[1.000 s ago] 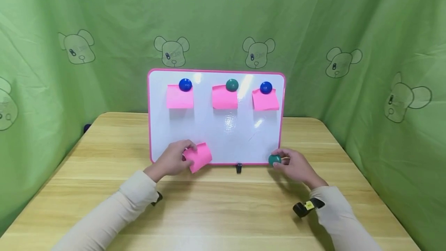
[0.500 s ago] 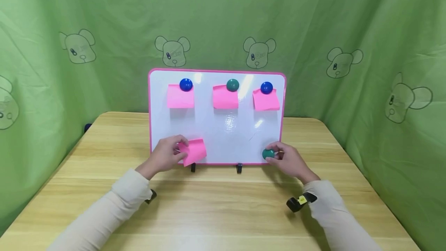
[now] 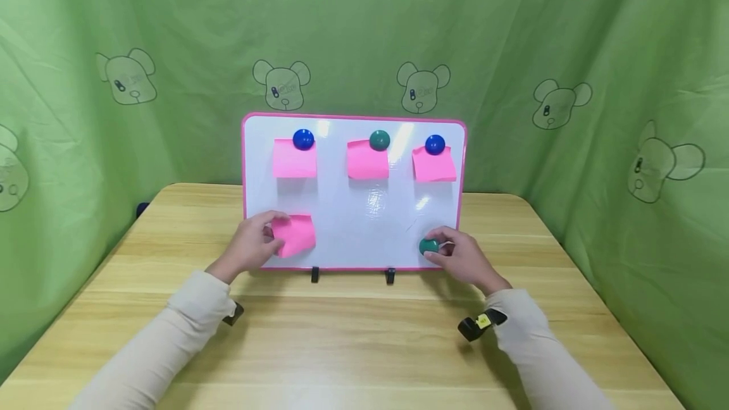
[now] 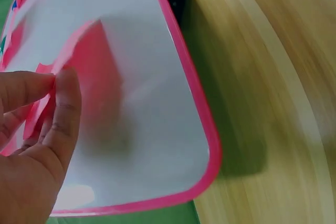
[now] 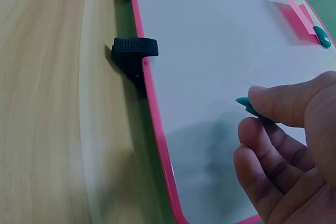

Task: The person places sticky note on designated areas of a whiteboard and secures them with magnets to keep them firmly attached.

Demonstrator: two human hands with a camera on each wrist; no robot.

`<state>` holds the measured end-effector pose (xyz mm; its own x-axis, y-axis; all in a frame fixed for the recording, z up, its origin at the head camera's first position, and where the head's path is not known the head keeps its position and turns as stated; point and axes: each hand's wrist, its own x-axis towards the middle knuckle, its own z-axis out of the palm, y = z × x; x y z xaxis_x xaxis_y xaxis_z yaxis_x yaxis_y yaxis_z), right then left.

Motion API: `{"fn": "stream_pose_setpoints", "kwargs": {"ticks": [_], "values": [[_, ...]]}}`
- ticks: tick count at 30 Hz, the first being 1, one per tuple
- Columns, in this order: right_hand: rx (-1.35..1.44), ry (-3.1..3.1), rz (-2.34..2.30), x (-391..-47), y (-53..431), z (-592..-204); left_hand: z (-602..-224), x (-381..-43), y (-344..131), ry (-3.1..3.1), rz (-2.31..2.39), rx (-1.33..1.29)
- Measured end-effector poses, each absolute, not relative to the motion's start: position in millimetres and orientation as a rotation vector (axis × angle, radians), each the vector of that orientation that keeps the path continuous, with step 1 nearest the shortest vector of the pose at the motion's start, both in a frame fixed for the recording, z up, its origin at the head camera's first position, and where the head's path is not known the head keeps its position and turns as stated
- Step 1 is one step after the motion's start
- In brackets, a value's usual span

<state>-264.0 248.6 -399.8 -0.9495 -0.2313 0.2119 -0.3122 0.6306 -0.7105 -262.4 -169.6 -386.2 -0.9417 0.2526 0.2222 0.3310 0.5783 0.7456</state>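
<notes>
A whiteboard (image 3: 353, 226) with a pink frame stands upright on the table. My left hand (image 3: 249, 244) pinches a pink sticky note (image 3: 297, 235) by its left edge, before the board's lower left; in the left wrist view the note (image 4: 97, 66) stands off the surface and casts a shadow. Between thumb and fingers, my right hand (image 3: 460, 257) holds a round green magnet (image 3: 428, 246) near the lower right of the board. Three more pink notes hang along the top, under a blue magnet (image 3: 304, 139), a green magnet (image 3: 380, 140) and another blue magnet (image 3: 435, 144).
Two black feet, a left foot (image 3: 315, 274) and a right foot (image 3: 390, 276), support the board's bottom edge. The wooden table (image 3: 342, 347) extends in front and to both sides. A green curtain (image 3: 353, 18) with bear-head outlines hangs behind and around.
My left hand has moved left and up with the pink sticky note, uncovering the left foot. The right hand has carried the green magnet left and slightly up.
</notes>
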Motion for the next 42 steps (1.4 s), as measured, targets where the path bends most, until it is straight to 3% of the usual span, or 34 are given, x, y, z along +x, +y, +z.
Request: {"fn": "stream_pose_setpoints", "kwargs": {"ticks": [12,42], "values": [[0.481,-2.73,1.25,-273.1,231.0,-394.5,-387.7,-268.1,-174.6,-2.732,-1.295,-0.436],[0.515,-2.635,1.362,-299.6,133.8,-382.0,-382.7,-265.6,-173.0,-2.741,-1.257,-0.439]]}}
